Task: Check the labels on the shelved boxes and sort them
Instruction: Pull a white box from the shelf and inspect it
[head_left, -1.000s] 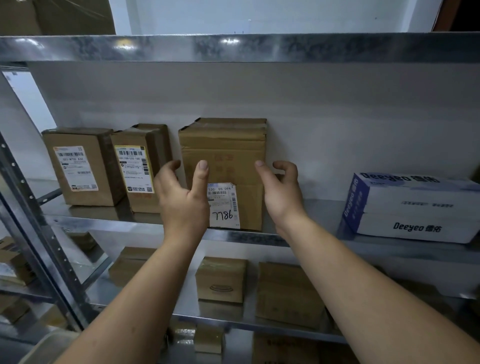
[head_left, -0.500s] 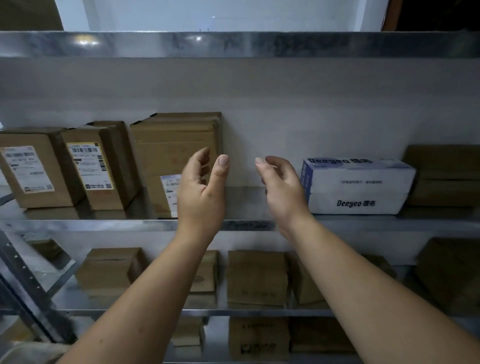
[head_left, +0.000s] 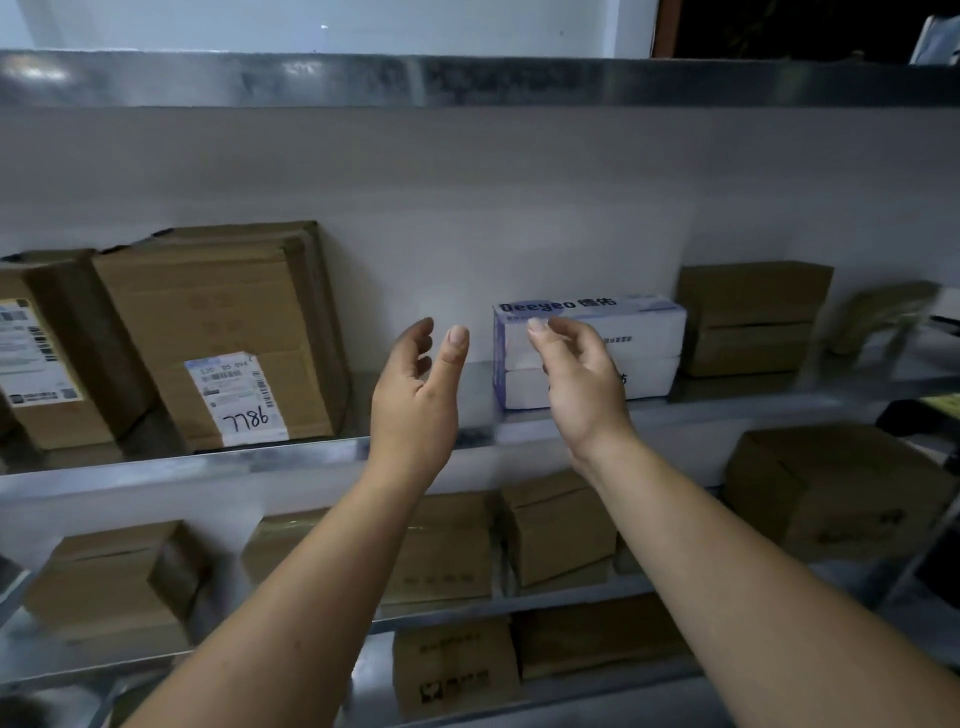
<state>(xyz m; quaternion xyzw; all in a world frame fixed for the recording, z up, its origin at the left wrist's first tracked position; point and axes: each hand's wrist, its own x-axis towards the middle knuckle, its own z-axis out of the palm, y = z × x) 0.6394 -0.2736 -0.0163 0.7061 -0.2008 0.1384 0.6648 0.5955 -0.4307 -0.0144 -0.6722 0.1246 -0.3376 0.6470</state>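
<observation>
Two bare hands are raised side by side before the middle shelf (head_left: 182, 467), neither holding anything. Left hand (head_left: 415, 395): palm turned toward the right hand, fingers loosely curved and apart, thumb pointing up; behind it are bare shelf plate and the pale back wall (head_left: 467, 218). Right hand (head_left: 582, 384): fingers relaxed and slightly bent, thumb tip about level with the left thumb, with a clear gap between the two hands. Directly behind the right hand the white box (head_left: 644, 332) with blue "Deeyeo" print lies flat on the shelf. The hand covers the lower middle of its front face, and whether the fingers touch it cannot be determined. Past the white box, to the right of that hand, stands a plain brown box (head_left: 753, 317) just beside it. Further right is a blurred brown item (head_left: 883, 312), not identifiable. Well to the left of the left hand stands a large cardboard box (head_left: 218, 312), with a white label (head_left: 236, 400) low on its front bearing a barcode and handwritten digits. Left of that again a second labelled box (head_left: 52, 415) is cut by the frame edge, its printed label (head_left: 31, 353) facing out. Below both wrists the lower shelf carries several small cardboard boxes (head_left: 561, 530), and the forearms cross in front of some. Above the hands runs the metal rail (head_left: 467, 80) of the upper shelf.
</observation>
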